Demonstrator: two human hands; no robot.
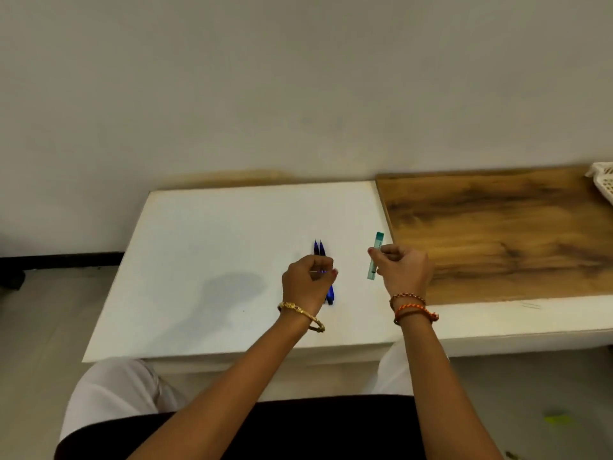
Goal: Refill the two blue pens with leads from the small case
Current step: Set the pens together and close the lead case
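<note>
Two blue pens [319,249] lie side by side on the white table [212,260], tips pointing away from me. My left hand [306,280] hovers over their middle, fingers curled, and pinches a thin lead that shows as a fine line between the fingertips. The pens' lower ends stick out below that hand. To the right, my right hand [403,268] holds the small teal lead case [375,255] upright between thumb and fingers, just above the table.
A wooden board [504,234] adjoins the white table on the right. A white plastic basket [602,184] sits at its far right corner. The wall runs close behind the table. My knees are under the front edge.
</note>
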